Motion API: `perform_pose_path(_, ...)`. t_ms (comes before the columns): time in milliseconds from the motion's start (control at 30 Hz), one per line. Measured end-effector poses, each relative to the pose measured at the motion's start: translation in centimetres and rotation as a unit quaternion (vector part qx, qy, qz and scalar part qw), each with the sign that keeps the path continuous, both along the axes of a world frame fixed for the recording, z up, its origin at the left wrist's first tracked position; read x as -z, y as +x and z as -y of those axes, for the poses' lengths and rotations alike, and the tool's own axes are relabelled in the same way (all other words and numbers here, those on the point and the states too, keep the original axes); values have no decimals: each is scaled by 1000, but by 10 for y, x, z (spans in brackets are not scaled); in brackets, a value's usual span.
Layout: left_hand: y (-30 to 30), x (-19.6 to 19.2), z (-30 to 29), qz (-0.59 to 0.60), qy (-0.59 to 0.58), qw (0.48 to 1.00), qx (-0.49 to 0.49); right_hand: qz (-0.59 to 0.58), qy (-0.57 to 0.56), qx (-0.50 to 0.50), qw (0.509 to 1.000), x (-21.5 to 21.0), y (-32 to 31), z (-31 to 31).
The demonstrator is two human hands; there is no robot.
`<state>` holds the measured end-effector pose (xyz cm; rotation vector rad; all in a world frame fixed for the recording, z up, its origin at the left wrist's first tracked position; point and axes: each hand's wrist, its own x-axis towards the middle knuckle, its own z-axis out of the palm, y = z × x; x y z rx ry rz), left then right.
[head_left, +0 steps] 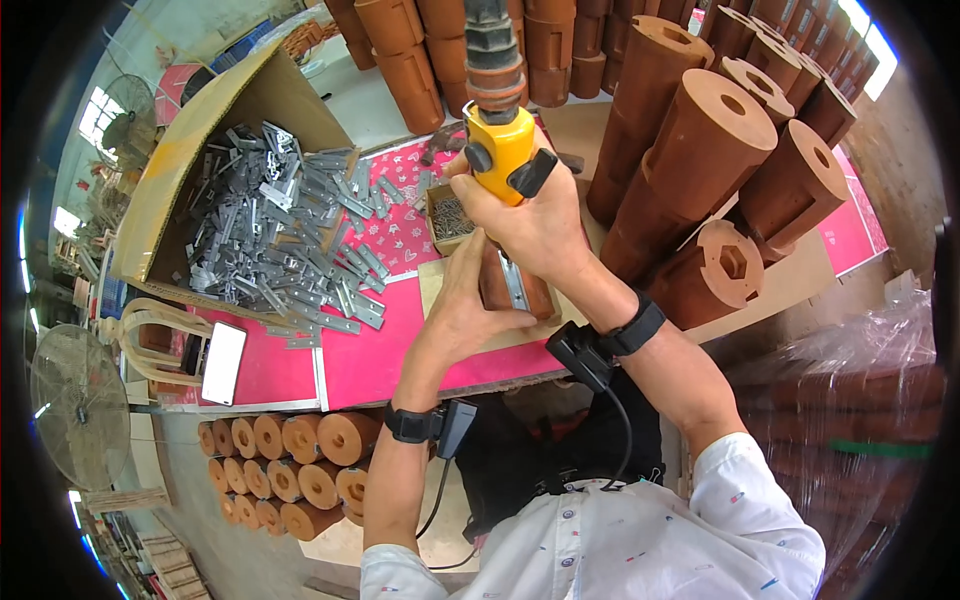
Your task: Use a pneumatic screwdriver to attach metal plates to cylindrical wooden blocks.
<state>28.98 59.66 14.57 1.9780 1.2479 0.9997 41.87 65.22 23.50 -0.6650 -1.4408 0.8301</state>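
My right hand (545,228) is wrapped round a yellow and black power screwdriver (505,150), which stands over the far part of a brown wooden piece (541,296). Its bit is hidden behind my hand. Along the top of that piece lies a narrow silvery metal strip (514,285) with holes. My left hand (458,312) grips the piece from the left, thumb across its near end and fingers reaching toward the far end. Beside those fingers sits a small open box of screws (450,217).
A tilted cardboard box (165,190) spills metal strips (265,225) onto the pink tabletop (385,340). Tall brown cylinders (690,160) crowd the right and far sides. Below the front edge, more cylinders (300,440) are stacked. A white-screened phone (224,362) leans at the left.
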Motion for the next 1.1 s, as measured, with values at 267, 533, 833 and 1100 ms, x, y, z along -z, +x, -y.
perform_pose_path(267, -22, 13, -87, -71, 89, 990, -79, -39, -39, 1, 998, -23, 20, 14)
perform_pose_path(533, -16, 45, -142, -282, 24, 958, -46, -41, -63, 14, 997, -28, 36, 26)
perform_pose_path(833, -17, 45, -134, -214, 85, 969, -92, -43, -41, 15, 998, -24, 38, 27)
perform_pose_path(1100, -22, -4, -65, -4, 6, 975, -224, -31, -11, 31, 999, -22, 40, 30)
